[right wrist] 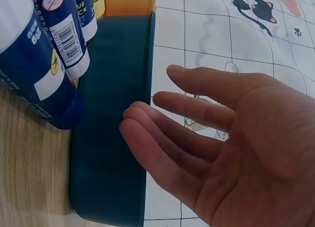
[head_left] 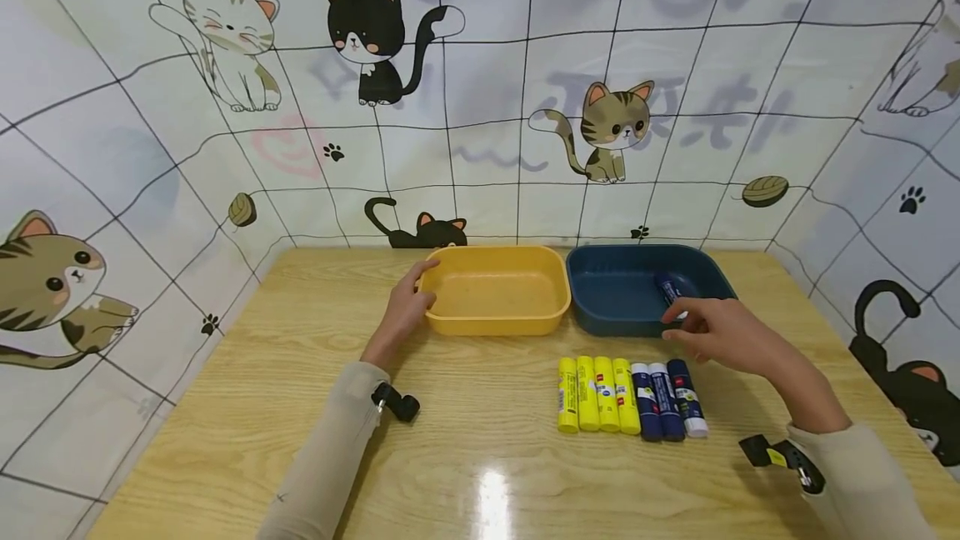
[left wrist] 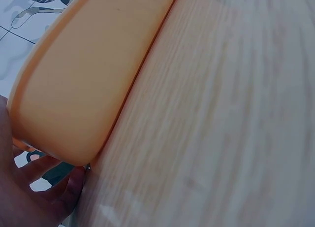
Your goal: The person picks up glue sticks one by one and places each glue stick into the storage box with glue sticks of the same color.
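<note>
At the left end of a yellow plastic bin (head_left: 497, 325), my left hand (head_left: 406, 304) grips the rim. In the left wrist view, the fingers (left wrist: 47, 169) lie against the outside of that end. My right hand (head_left: 723, 336) hovers over the front right of a dark blue bin (head_left: 618, 327), holding nothing, its fingers loosely bent. Inside this bin lies a blue glue stick (head_left: 669, 290), partly hidden by the hand. In front of the bins, several yellow glue sticks (head_left: 604, 394) and three blue glue sticks (head_left: 665, 401) lie in a row. The rightmost blue one has its white cap toward me.
The two bins stand side by side near the back edge of the wooden table (head_left: 465, 415). Behind and beside the table hangs a white cloth (head_left: 487, 148) with a grid and cartoon cats.
</note>
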`<action>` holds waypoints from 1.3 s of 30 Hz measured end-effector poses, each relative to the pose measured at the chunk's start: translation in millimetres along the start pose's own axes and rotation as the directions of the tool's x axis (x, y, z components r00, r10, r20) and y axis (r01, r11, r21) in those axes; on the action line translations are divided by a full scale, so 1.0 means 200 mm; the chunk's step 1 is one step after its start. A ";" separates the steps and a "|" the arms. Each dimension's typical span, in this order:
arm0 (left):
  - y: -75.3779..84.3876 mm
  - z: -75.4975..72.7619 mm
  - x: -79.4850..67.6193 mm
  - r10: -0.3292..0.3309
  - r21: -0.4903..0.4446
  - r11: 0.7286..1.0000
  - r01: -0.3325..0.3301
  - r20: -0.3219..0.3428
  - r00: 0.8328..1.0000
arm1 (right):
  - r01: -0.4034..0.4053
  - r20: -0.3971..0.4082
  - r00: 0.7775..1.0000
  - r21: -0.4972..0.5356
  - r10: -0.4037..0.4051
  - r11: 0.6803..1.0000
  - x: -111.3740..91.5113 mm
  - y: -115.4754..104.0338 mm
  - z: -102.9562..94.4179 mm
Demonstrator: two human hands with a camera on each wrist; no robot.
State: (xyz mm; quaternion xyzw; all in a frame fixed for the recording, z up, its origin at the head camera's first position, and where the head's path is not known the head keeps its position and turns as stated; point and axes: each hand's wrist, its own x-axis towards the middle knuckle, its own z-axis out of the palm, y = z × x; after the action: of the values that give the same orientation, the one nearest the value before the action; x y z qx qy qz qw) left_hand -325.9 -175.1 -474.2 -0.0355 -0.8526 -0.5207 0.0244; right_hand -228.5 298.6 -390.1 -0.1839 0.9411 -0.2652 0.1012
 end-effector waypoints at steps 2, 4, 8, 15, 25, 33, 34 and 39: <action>0.00 0.00 0.00 0.001 0.004 1.000 -0.001 0.001 1.000 | -0.008 0.017 1.000 0.016 0.008 1.000 0.00 0.00 0.01; 0.00 -0.01 0.00 0.002 0.003 1.000 -0.002 0.001 1.000 | -0.018 0.035 0.999 0.034 0.016 0.999 0.00 0.01 0.01; 0.01 -0.01 -0.01 0.003 0.007 1.000 -0.003 0.005 1.000 | -0.030 0.063 0.998 0.037 0.028 0.999 0.00 0.02 0.01; 0.00 -0.01 0.00 -0.018 -0.006 1.000 0.018 0.001 1.000 | -0.096 0.167 0.983 0.078 0.081 0.992 -0.02 0.05 -0.01; 0.01 -0.01 0.00 -0.003 0.001 1.000 0.003 0.000 1.000 | -0.183 0.304 0.943 0.139 0.134 0.973 -0.02 0.10 -0.02; 0.00 -0.01 0.01 0.006 0.007 1.000 -0.006 -0.001 1.000 | -0.203 0.343 0.929 0.165 0.137 0.965 -0.01 0.14 0.00; 0.00 -0.01 0.01 0.007 0.007 1.000 -0.007 -0.002 1.000 | -0.213 0.352 0.925 0.157 0.147 0.964 -0.01 0.13 0.00; 0.01 0.00 0.00 -0.001 0.007 1.000 0.001 -0.003 1.000 | -0.239 0.381 0.908 0.126 0.176 0.963 0.01 0.12 0.02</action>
State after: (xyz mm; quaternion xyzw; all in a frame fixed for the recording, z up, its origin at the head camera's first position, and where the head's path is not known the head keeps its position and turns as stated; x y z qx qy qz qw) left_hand -326.0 -174.7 -471.7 -0.0342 -0.8545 -0.5176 0.0257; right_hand -236.3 315.0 -407.7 -0.1193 0.8938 -0.2931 0.3179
